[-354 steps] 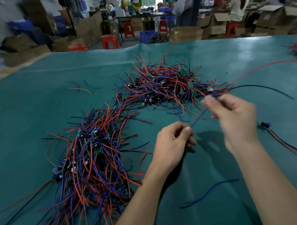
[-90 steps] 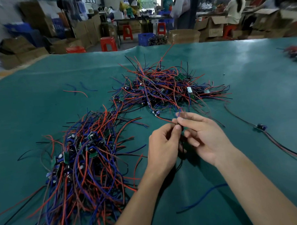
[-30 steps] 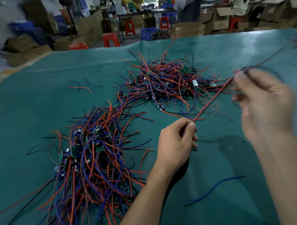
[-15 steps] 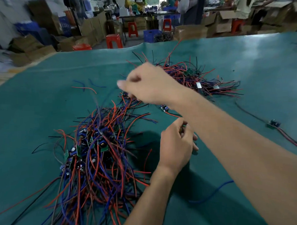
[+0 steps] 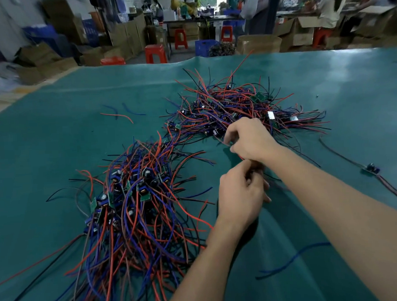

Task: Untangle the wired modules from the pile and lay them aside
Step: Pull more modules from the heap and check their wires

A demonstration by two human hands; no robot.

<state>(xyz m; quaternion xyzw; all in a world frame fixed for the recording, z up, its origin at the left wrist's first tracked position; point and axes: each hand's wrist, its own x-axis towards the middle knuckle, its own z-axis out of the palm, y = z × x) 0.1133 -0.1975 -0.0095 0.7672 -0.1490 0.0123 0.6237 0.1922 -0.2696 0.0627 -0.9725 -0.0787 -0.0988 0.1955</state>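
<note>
Head view: on the green bench (image 5: 57, 137) the far pile (image 5: 243, 108) of red, blue and black wired modules lies tangled, and the right hand (image 5: 249, 140) sits at its near edge, fingers curled down and pinching a thin red wire at that edge. Just nearer than the pile, the left hand (image 5: 239, 196) has its fingers curled around wires it holds; what exactly it grips is hidden behind the fingers. Left of and nearer than the far pile spreads a second, larger heap (image 5: 131, 197) of the same modules. Right of the pile, well apart, one single module (image 5: 371, 168) lies alone with its wires trailing
</note>
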